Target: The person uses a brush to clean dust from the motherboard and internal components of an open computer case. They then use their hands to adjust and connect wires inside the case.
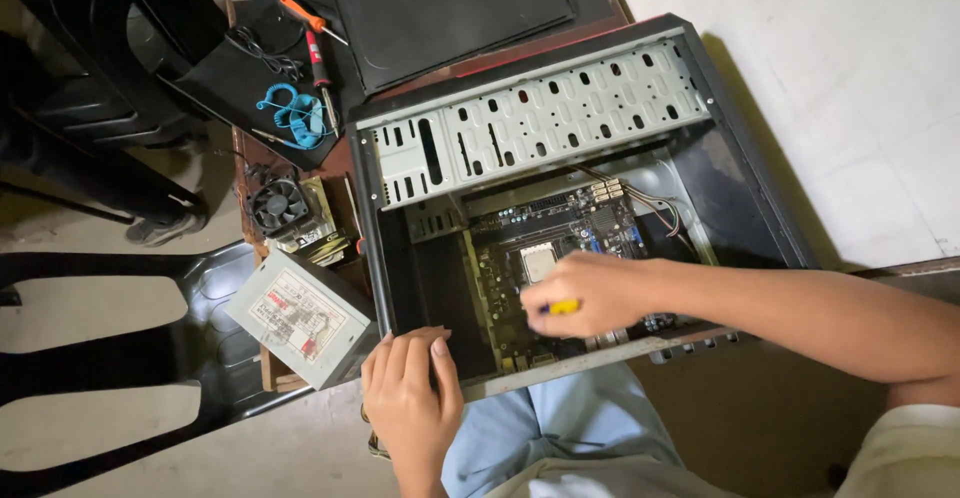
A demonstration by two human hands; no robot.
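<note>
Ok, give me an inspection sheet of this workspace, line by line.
Surface: brown table, mostly covered.
Job's things: open computer case lying on its side; motherboard inside, processor showing.
Clutter: grey power supply, cooler fan, orange-handled screwdrivers, black panel.
Hands: right hand inside the case, gripping a yellow-handled tool; left hand resting on the case's near edge, holding nothing.
Cables: blue coiled cord; thin wires beside the motherboard.
Surroundings: black plastic chairs, pale floor, someone's shoe.
</note>
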